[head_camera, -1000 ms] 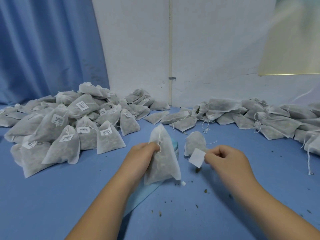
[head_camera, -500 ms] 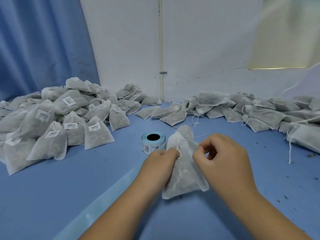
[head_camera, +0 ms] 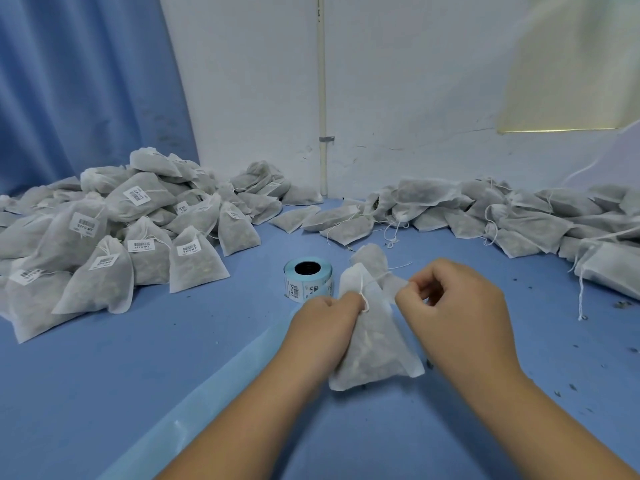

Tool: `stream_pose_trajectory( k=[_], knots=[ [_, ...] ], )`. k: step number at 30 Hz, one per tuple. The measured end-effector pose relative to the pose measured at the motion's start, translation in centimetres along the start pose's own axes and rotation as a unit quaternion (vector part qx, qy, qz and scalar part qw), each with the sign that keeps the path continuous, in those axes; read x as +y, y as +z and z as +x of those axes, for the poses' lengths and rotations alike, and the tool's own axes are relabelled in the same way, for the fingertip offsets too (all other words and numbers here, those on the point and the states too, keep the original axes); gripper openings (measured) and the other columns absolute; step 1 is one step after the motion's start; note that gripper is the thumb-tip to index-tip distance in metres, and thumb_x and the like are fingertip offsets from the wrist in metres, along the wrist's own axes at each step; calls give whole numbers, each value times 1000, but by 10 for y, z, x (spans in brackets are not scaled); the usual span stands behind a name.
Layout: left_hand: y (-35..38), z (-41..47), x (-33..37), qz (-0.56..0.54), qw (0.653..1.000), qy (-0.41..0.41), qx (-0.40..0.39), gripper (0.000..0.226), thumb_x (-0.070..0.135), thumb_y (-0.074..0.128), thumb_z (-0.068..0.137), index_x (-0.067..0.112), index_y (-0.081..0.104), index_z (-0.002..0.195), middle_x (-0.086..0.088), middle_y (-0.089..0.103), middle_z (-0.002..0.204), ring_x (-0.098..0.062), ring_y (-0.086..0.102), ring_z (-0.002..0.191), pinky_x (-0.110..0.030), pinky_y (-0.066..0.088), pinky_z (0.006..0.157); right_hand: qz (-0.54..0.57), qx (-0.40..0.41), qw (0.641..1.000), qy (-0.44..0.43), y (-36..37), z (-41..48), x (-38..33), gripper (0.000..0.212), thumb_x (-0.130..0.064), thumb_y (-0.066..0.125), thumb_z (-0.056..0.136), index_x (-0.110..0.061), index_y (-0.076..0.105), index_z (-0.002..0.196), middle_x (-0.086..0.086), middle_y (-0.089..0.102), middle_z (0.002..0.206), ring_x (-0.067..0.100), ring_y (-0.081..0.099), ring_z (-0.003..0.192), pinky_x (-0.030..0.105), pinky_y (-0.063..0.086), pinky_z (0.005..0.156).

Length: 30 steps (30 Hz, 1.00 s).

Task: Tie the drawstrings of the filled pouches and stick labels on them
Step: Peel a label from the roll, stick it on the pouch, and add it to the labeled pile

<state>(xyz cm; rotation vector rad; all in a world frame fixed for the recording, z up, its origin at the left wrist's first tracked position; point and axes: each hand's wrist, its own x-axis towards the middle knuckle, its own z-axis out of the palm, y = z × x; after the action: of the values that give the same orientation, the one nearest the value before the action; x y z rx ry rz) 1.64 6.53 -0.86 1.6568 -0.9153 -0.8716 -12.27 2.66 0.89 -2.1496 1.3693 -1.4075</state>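
While the left hand (head_camera: 325, 327) grips a filled pouch (head_camera: 374, 351) by its neck near the counter's (head_camera: 138, 375) front edge, the right hand (head_camera: 457, 306) pinches its top. A label roll (head_camera: 308, 278) stands just behind, and pouch piles (head_camera: 104, 237) crowd both far sides.

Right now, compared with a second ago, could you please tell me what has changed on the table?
The right hand, pinching what looks like the label, moved left from open air to the top of the pouch. The left hand kept its grip on the pouch's neck. The label roll, the labelled pile and the unlabelled pile lie as before.
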Motion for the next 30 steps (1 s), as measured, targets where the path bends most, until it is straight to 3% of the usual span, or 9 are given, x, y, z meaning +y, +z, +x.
stream_pose_trajectory(
  k=[4, 8, 11, 12, 14, 15, 17, 22, 30],
  knots=[
    [-2, -1, 3, -65, 996, -55, -12, 48, 46, 58, 58, 12, 70, 89, -10, 75, 92, -29, 72, 90, -42, 56, 84, -49, 0, 996, -70, -2, 0, 2, 12, -20, 60, 75, -22, 53, 65, -12, 53, 66, 8, 50, 64, 31, 41, 56],
    [-9, 8, 0, -98, 994, -54, 1, 30, 28, 56, 95, 10, 50, 72, -6, 60, 93, -13, 52, 64, -26, 39, 60, -35, 15, 997, -63, -11, 7, 8, 14, -17, 62, 74, -23, 55, 64, -11, 56, 65, 8, 53, 64, 23, 40, 57],
    [-10, 15, -4, -77, 996, -41, 9, 33, 17, 55, 96, 12, 42, 67, -3, 52, 79, -9, 42, 59, -17, 35, 49, 124, -32, 991, 38, -18, 17, 11, 17, -13, 62, 75, -20, 61, 60, -8, 62, 62, 7, 52, 56, 18, 38, 54],
    [-8, 13, 3, -65, 996, -66, 7, 28, 18, 58, 93, 11, 46, 68, -2, 52, 73, -11, 46, 59, -17, 36, 50, 221, -81, 969, 77, -21, 19, 11, 21, -8, 61, 78, -18, 62, 60, -4, 63, 61, 7, 50, 54, 20, 39, 54],
    [-4, 3, 10, -65, 994, -85, -9, 21, 26, 61, 87, 8, 58, 76, -4, 60, 72, -18, 60, 67, -21, 45, 61, 402, -208, 883, 125, -27, 21, 10, 23, 0, 63, 76, -16, 64, 59, 8, 63, 62, 16, 55, 57, 27, 41, 51],
    [-5, -4, 4, -50, 996, -69, -27, 24, 32, 61, 84, 8, 61, 80, -4, 62, 74, -21, 63, 71, -27, 46, 67, 454, -261, 841, 135, -28, 21, 9, 17, -1, 61, 73, -12, 65, 61, 12, 63, 63, 20, 57, 58, 27, 43, 48],
    [-5, -7, 3, 0, 999, -24, -46, 25, 41, 57, 77, 16, 57, 81, -3, 55, 75, -19, 55, 70, -32, 41, 68, 490, -316, 800, 142, -26, 19, 5, 11, -6, 57, 69, -9, 65, 63, 21, 63, 70, 28, 59, 65, 27, 48, 48],
    [3, -11, 0, 106, 992, 63, -27, 22, 44, 58, 84, 25, 51, 76, 5, 47, 69, -12, 44, 62, -27, 36, 60, 539, -262, 778, 186, -11, 19, 4, 7, 5, 53, 80, 3, 60, 77, 26, 57, 83, 38, 57, 87, 33, 59, 64],
    [8, -15, 0, 88, 990, 92, -62, 19, 37, 58, 84, 19, 60, 78, 12, 56, 68, -8, 53, 63, -24, 42, 62, 561, -197, 774, 219, -4, 15, 3, 20, 5, 47, 87, 2, 60, 73, 10, 57, 63, 18, 63, 64, 30, 57, 67]
  ],
)
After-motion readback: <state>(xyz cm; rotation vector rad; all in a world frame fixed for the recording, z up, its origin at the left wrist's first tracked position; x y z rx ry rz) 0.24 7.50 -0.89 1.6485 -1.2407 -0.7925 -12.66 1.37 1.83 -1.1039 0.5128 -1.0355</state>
